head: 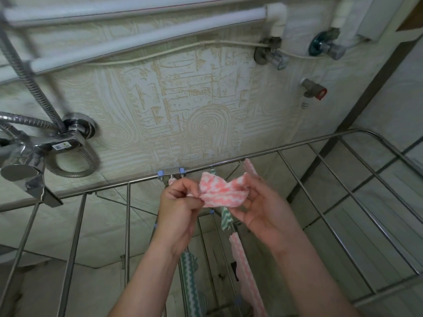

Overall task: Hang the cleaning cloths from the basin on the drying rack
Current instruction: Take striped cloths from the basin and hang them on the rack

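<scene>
Pink cloth (223,193) is bunched above the rack (320,139) middle. Left hand (180,202) grip pinches its left edge; right hand (263,207) grip curls round its right end. Bare rails lie to the right.

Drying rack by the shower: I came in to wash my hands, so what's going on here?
A person is holding a bunched pink-and-white cloth in both hands over the metal drying rack. The left hand pinches one end and the right hand grips the other; it is not yet on a bar. Green-and-white cloths and another pink cloth already hang from the rack's middle bars.
</scene>
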The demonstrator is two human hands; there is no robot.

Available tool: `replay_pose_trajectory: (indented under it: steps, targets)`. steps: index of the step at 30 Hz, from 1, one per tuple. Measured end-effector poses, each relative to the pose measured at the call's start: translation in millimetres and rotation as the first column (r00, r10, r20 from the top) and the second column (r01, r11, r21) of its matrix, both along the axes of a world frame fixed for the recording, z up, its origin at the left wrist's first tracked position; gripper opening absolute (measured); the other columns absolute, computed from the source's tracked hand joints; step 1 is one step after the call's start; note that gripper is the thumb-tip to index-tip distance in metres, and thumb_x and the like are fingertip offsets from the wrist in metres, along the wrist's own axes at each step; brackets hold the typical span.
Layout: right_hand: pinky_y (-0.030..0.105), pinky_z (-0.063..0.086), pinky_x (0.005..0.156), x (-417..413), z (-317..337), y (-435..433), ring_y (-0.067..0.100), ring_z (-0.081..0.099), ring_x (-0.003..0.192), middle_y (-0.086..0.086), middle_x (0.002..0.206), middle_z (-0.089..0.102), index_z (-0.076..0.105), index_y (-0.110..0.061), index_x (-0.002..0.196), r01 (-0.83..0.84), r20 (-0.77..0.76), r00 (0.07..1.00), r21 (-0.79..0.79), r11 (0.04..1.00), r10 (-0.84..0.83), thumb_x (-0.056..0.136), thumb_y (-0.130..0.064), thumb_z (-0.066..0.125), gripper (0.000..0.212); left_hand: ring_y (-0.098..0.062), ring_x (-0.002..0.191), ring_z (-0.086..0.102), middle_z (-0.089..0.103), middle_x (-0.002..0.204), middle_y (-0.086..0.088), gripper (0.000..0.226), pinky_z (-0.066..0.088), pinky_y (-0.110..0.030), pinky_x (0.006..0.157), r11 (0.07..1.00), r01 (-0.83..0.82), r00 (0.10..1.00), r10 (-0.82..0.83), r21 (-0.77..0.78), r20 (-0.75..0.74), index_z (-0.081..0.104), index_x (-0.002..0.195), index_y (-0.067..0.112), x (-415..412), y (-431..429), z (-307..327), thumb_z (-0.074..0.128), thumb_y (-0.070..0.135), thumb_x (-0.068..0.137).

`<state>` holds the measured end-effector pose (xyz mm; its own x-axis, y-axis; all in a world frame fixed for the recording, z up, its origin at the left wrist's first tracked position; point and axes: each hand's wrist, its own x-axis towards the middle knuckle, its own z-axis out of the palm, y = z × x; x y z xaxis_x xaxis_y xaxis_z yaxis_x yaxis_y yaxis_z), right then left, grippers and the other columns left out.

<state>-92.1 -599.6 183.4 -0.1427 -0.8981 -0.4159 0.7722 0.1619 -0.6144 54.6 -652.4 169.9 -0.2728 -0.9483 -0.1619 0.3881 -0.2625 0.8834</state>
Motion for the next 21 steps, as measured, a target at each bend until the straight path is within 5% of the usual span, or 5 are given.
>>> replay_pose_trajectory:
  steps: [6,12,16,18,21]
  targets:
    - [0.038,0.059,0.07,-4.3,-0.2,3.7,0.021,0.064,0.075,0.009,0.08,0.063,0.058,-0.01,0.081,0.105,-0.023,0.994,-0.054,0.993,-0.107,0.095,-0.015,0.05,0.017,-0.028,0.088,0.06,0.06,0.089,-0.015,0.004,0.052,-0.034,0.072,0.971,0.188,0.96,-0.15,0.146,-0.238,0.059,0.073,0.01,-3.0,6.0,7.5,0.062,0.009,0.071]
    - [0.038,0.057,0.07,-6.7,3.5,2.8,0.021,0.059,0.069,0.008,0.072,0.057,0.059,-0.012,0.077,0.136,-0.205,0.967,-0.082,0.987,-0.15,0.096,-0.016,0.05,0.022,-0.019,0.085,0.068,0.072,0.103,-0.011,0.035,0.055,-0.031,0.075,0.939,0.331,0.927,-0.343,0.097,0.154,0.067,0.105,0.015,-9.0,19.3,7.4,0.069,0.024,0.072]
    - [0.043,0.052,0.074,-8.0,4.4,2.6,0.019,0.057,0.07,0.002,0.07,0.057,0.059,-0.016,0.078,0.189,-0.541,0.817,-0.078,0.979,-0.201,0.097,-0.022,0.052,0.021,-0.018,0.079,0.067,0.074,0.087,-0.009,0.018,0.055,-0.034,0.074,0.957,0.277,0.895,-0.225,-0.083,0.385,0.075,0.09,0.015,-7.3,21.9,4.0,0.073,0.02,0.074]
    - [0.032,0.048,0.062,-11.8,5.0,4.2,0.008,0.051,0.055,-0.005,0.059,0.053,0.056,-0.013,0.08,0.22,-0.548,0.802,-0.095,0.971,-0.235,0.098,-0.02,0.05,0.021,-0.029,0.084,0.063,0.071,0.092,-0.02,0.026,0.05,-0.044,0.083,0.98,0.169,0.938,-0.129,-0.1,0.321,0.071,0.096,0.005,-7.2,21.6,6.2,0.07,0.024,0.08]
    - [0.032,0.054,0.064,-20.8,4.2,5.6,0.012,0.058,0.059,0.001,0.07,0.062,0.057,-0.011,0.079,0.216,-0.245,0.943,-0.062,0.974,-0.224,0.099,-0.016,0.047,0.022,-0.036,0.098,0.058,0.063,0.104,-0.025,0.032,0.042,-0.048,0.094,0.996,0.048,0.999,-0.049,0.076,0.013,0.056,0.11,-0.008,-3.6,17.8,15.0,0.052,0.017,0.091]
